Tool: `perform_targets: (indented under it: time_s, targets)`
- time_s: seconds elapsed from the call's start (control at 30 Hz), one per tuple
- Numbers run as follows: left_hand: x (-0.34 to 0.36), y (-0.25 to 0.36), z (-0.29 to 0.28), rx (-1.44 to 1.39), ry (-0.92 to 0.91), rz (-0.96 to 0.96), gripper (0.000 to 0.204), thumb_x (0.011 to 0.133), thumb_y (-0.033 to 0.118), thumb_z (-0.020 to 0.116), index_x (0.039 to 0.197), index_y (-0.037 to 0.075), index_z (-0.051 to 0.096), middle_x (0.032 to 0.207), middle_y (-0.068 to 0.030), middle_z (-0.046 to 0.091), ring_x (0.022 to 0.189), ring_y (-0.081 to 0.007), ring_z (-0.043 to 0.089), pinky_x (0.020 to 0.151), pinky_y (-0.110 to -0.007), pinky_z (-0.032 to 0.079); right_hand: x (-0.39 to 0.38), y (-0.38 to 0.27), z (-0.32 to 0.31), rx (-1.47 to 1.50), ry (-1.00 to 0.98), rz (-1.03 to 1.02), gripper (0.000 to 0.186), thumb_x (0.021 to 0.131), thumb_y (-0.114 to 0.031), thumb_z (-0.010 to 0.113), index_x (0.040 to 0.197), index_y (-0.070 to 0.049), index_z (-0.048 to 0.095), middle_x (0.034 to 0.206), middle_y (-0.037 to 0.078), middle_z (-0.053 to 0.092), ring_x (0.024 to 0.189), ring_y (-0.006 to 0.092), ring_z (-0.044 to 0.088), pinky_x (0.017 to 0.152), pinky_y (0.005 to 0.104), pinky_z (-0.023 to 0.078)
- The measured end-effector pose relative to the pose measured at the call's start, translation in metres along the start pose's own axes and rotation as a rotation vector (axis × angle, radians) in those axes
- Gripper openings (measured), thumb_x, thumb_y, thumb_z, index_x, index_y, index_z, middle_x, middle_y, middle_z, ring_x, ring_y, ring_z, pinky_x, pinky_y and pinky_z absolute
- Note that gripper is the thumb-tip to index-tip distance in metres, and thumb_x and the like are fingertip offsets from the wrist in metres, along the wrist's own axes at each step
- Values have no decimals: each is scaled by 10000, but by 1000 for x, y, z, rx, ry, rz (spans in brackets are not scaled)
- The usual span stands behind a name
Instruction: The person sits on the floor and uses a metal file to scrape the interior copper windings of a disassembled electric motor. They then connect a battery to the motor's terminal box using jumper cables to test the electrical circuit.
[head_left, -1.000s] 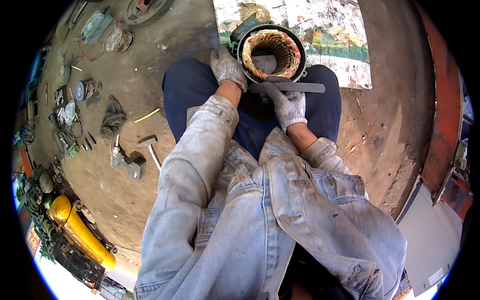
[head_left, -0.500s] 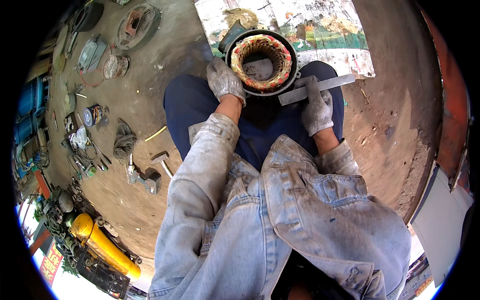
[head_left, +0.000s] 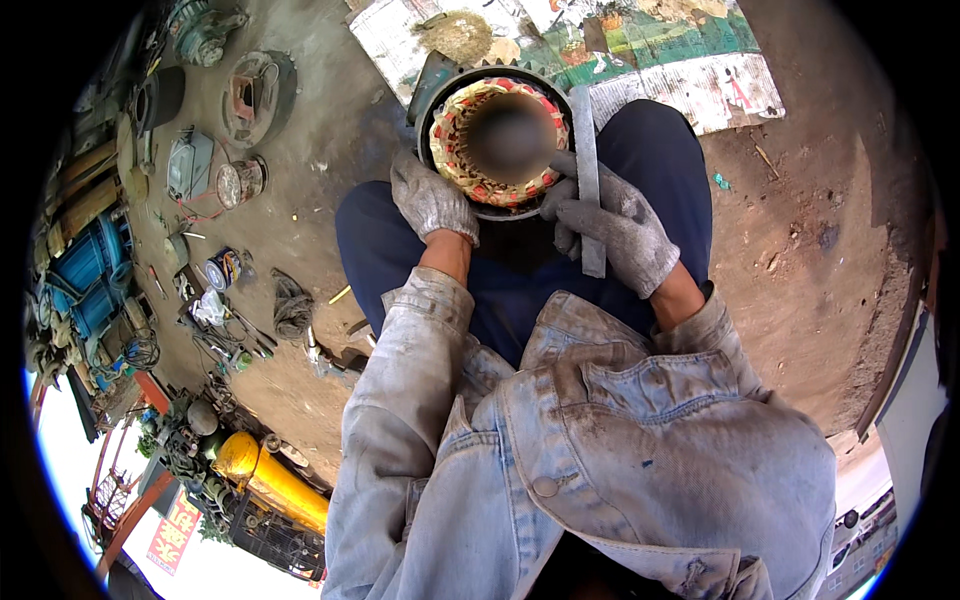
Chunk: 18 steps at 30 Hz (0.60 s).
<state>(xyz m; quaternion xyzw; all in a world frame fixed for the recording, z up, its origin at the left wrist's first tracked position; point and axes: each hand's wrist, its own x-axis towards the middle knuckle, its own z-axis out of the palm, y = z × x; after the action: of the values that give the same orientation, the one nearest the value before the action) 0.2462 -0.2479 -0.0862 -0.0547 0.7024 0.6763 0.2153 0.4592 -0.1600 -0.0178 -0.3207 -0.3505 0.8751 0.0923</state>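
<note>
A round dark motor housing (head_left: 435, 103) sits between my knees, lined with a ring of wound coils (head_left: 456, 115) with red and cream bindings; its blurred middle hides the inside. My gloved left hand (head_left: 428, 198) grips the housing's lower left side. My gloved right hand (head_left: 610, 215) holds a flat grey strip (head_left: 585, 130) upright along the housing's right side, fingertips close to the coil ring.
Worn printed cardboard (head_left: 680, 88) lies beyond my knees. On the floor at left are wheel-like parts (head_left: 245, 100), cans (head_left: 240, 182), cables, a rag (head_left: 293, 305) and hand tools. A yellow cylinder (head_left: 275, 480) stands among machinery at lower left. A metal edge runs along the far right.
My right hand has moved up and turned the strip from nearly level to nearly upright beside the housing. The housing and my left hand appear slightly further left in view.
</note>
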Motion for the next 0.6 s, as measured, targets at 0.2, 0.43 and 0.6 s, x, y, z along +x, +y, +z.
perform_targets:
  time_s: [0.2, 0.43, 0.6]
  targets:
    - [0, 0, -7, 445, 27, 145, 355, 1098, 213, 375, 1012, -47, 600, 988, -147, 709, 812, -225, 685, 727, -353, 560, -6, -13, -6, -157, -72, 155, 639, 982, -88, 595, 1578, 10, 385, 1024, 65, 647, 743, 127, 633, 648, 246, 539]
    - [-3, 6, -14, 860, 34, 351, 155, 995, 71, 514, 1026, -45, 612, 1008, -225, 695, 901, -370, 690, 799, -444, 542, -16, -59, -13, -134, -108, 244, 552, 993, -129, 583, 1524, -17, 483, 1000, 69, 672, 734, 110, 645, 578, 244, 513]
    - [-11, 7, -8, 572, 7, 229, 294, 1083, 185, 429, 1138, -44, 606, 1060, -205, 678, 926, -313, 663, 876, -395, 532, -3, -65, -18, -902, -108, -177, 451, 920, -40, 627, 1368, 7, 615, 974, 187, 683, 805, 324, 677, 718, 412, 545]
